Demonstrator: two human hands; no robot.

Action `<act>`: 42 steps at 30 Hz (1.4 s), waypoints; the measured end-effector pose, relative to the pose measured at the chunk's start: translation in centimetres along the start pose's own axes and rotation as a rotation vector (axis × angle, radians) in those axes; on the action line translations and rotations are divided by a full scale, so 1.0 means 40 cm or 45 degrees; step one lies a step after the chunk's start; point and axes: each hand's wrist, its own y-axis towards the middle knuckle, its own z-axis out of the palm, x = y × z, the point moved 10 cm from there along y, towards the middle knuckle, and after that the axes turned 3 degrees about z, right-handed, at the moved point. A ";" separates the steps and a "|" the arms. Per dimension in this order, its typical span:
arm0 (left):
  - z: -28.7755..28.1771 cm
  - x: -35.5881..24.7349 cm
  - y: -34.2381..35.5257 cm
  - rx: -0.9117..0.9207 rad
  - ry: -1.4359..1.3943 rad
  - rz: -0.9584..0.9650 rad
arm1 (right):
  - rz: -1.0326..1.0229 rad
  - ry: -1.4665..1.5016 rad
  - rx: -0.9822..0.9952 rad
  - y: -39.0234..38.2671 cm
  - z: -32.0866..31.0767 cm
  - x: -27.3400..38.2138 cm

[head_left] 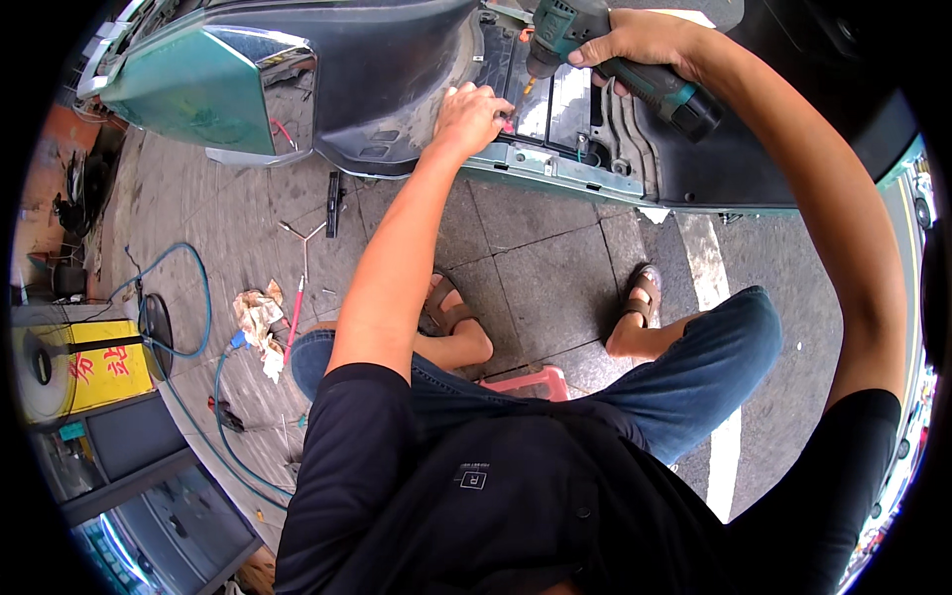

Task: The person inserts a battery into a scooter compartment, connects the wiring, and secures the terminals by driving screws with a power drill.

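My right hand (645, 42) grips a green and black cordless drill (567, 40) from above. Its golden bit (530, 87) points down into the opened compartment of a teal vehicle, with the battery pack end (687, 107) toward the right. Whether the bit touches anything cannot be told. At the compartment's left side is my left hand (467, 119), fingers curled and closed near a small dark piece and a bit of pink; what they hold, if anything, is unclear. Between the hands lies a silver-and-black panel (553, 104) inside the compartment, partly covered by the drill.
On the paving lie a black bar (333, 205), a three-armed wrench (304, 243), a red-handled tool (295, 322), crumpled paper (260, 315) and a blue hose (205, 288). A pink stool (526, 383) is between my legs. A fan (45, 359) stands by a yellow sign at left.
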 end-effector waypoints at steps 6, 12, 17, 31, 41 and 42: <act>-0.002 0.013 0.004 -0.029 -0.045 -0.067 | -0.132 0.189 0.068 0.004 0.025 0.015; -0.009 -0.010 0.009 -0.094 -0.049 0.027 | -0.174 0.163 -0.142 -0.095 0.005 0.025; -0.005 -0.007 0.015 -0.122 -0.061 0.018 | -0.192 0.559 -0.240 -0.158 0.013 -0.066; 0.008 -0.004 0.006 -0.067 -0.155 0.015 | -0.148 1.463 -0.324 -0.373 0.164 -0.311; -0.006 0.026 -0.005 -0.301 -0.147 -0.104 | -0.370 1.450 -0.407 -0.449 0.127 -0.288; -0.020 0.041 0.001 -0.279 -0.355 -0.182 | -0.330 1.457 -0.419 -0.461 0.126 -0.299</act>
